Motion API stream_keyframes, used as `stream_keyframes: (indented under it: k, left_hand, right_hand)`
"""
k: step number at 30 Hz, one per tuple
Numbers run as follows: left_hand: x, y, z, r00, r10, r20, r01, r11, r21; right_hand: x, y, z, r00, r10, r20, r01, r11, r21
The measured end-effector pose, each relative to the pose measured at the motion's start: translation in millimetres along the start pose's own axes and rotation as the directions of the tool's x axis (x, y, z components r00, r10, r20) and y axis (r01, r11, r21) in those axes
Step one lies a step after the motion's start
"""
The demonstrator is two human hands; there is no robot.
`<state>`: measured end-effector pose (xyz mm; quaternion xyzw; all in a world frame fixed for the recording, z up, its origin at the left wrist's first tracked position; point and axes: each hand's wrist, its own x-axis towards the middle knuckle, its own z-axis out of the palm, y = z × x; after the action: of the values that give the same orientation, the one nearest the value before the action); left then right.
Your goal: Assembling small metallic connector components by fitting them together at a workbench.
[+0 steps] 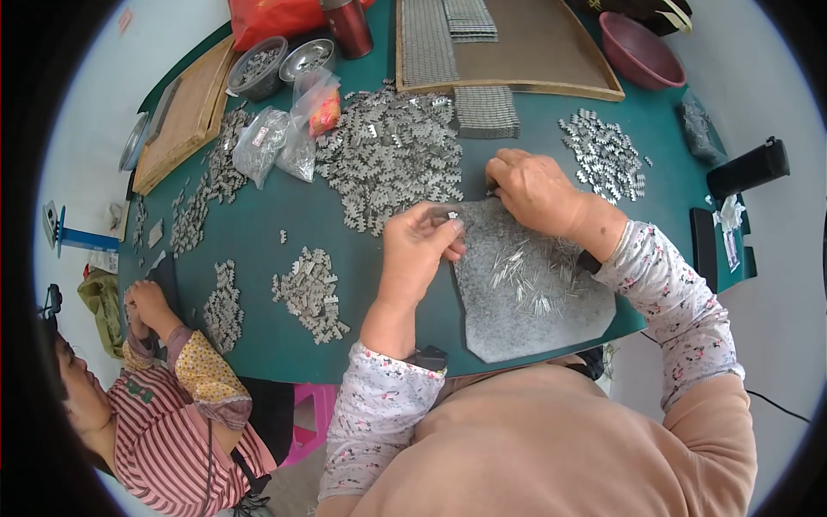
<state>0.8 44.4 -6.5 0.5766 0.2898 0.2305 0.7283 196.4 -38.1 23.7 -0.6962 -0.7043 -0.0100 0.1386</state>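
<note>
Head: left hand (420,247) pinching metal piece (452,214); right hand (536,191) hold unclear; open tabletop (441,303) along mat (501,334) left edge.

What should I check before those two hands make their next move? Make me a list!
1. Left hand has a small metal piece between thumb and finger: ok.
2. Right hand has something in its fingers: cannot tell, the curled fingers hide it.
3. Thin metal pins are on the grey mat: ok.
4. Pins are lined up neatly: not ok, they lie scattered, pointing different ways.
5. More metal pieces are nearby: ok, a big pile lies just beyond the left hand.
6. The other person's hands are away from the mat: ok, they are over at the table's left side.
</note>
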Motion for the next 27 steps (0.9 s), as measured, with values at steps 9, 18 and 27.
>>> stream_keyframes:
  k: [9, 18, 27]
  left_hand:
    - [-1, 5, -3, 1.000, -0.006, 0.004, 0.006, 0.998, -0.068]
    - [-2, 6, -2, 1.000, -0.004, -0.004, 0.003, 0.998, -0.058]
    - [-2, 5, -6, 1.000, -0.010, 0.028, 0.014, 0.987, -0.161]
  right_hand:
    - [-7, 2, -6, 0.994, 0.107, -0.019, -0.105, 0.988, 0.117]
    - [3, 1, 7, 0.999, -0.035, -0.034, 0.037, 0.998, 0.053]
    - [-18, -5, -8, 0.970, -0.239, -0.054, 0.244, 0.959, 0.145]
